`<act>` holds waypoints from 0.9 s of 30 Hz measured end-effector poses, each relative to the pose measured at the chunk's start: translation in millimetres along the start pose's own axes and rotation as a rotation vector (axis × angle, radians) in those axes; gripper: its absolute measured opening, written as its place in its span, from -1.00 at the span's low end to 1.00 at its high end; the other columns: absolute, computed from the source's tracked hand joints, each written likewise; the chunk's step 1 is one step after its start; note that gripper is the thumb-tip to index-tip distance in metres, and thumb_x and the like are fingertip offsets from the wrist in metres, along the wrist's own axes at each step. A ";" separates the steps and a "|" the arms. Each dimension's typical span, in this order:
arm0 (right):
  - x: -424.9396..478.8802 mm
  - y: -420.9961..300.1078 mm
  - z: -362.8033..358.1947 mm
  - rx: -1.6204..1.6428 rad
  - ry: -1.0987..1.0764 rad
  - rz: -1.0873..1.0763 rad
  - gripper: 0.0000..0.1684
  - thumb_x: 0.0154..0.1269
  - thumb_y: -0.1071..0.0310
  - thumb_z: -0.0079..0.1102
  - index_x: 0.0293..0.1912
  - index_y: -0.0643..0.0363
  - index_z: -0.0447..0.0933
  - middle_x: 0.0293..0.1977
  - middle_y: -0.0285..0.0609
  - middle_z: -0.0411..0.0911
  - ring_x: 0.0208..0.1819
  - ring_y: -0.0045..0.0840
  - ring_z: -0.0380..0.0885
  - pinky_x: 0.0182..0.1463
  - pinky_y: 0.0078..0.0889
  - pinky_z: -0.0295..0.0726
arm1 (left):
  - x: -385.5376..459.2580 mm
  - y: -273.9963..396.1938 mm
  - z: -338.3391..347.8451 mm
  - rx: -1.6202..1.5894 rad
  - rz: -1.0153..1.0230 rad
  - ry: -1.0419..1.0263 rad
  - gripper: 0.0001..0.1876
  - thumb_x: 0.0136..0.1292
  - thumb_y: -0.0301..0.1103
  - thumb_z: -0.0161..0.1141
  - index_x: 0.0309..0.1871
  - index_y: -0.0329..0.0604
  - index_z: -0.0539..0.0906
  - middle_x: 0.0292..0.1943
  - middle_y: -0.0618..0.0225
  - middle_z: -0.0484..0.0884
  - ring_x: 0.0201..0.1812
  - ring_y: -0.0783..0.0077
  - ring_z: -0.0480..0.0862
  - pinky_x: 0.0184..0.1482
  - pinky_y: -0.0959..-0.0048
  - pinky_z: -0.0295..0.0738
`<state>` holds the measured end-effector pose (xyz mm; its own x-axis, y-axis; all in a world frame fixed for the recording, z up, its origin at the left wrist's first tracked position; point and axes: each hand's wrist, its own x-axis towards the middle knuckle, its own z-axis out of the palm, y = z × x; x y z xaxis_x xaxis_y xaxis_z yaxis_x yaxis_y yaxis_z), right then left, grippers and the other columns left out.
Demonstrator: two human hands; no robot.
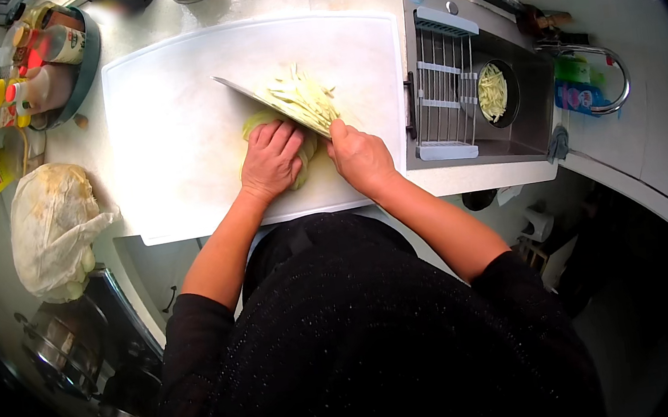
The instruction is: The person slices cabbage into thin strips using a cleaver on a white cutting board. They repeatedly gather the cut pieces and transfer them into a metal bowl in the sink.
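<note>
My right hand (362,155) grips the handle of a kitchen knife (271,103), whose blade slants up and left over a white cutting board (174,128). Pale green vegetable slices (304,165) lie beneath and beside my left hand (271,157), which presses on them with bent fingers close to the blade. On the blade's far side rests a heap of thin vegetable shreds (301,97). The blade's lower edge and part of the slices are hidden. More shreds (493,92) fill a round bowl in the sink at the right.
A steel sink (532,115) with a drying rack (444,88) adjoins the board's right side; a curved faucet (624,79) stands beyond. Sauce bottles (47,87) crowd a dark tray (92,50) at the upper left. A plastic bag (54,224) sits left of the board.
</note>
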<state>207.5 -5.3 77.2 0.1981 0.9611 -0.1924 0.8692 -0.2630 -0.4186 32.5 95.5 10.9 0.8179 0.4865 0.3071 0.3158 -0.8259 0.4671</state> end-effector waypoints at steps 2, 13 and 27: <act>-1.0 -0.2 0.5 0.010 0.024 0.009 -0.79 0.37 0.34 0.17 -0.20 0.23 0.34 -0.41 0.10 0.62 -0.41 0.04 0.65 -0.36 0.06 0.64 | 0.4 -0.4 -0.9 -0.003 0.005 0.004 -0.51 0.07 -0.33 0.25 0.15 -0.10 0.60 0.18 0.24 0.56 0.24 0.15 0.50 0.32 0.12 0.35; -43.7 -9.7 -51.6 -0.039 0.048 -0.002 -0.76 0.41 0.33 0.22 -0.24 0.21 0.34 -0.46 0.02 0.56 -0.50 0.01 0.58 -0.45 0.00 0.57 | -1.0 -1.0 0.2 -0.012 0.000 -0.010 -0.52 0.09 -0.32 0.25 0.15 -0.12 0.62 0.17 0.22 0.59 0.25 0.12 0.51 0.33 0.13 0.37; -60.5 5.8 -55.1 -0.040 -0.118 0.069 -0.72 0.42 0.35 0.20 -0.24 0.25 0.28 -0.44 0.10 0.56 -0.46 0.07 0.57 -0.40 0.05 0.53 | 1.1 -0.3 -1.0 0.000 -0.003 -0.025 -0.53 0.09 -0.31 0.23 0.15 -0.09 0.62 0.20 0.22 0.58 0.28 0.15 0.50 0.33 0.13 0.35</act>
<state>225.5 -60.2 135.3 0.2050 0.9237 -0.3237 0.8731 -0.3221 -0.3660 32.8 96.5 11.9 0.8285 0.4819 0.2852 0.3183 -0.8244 0.4681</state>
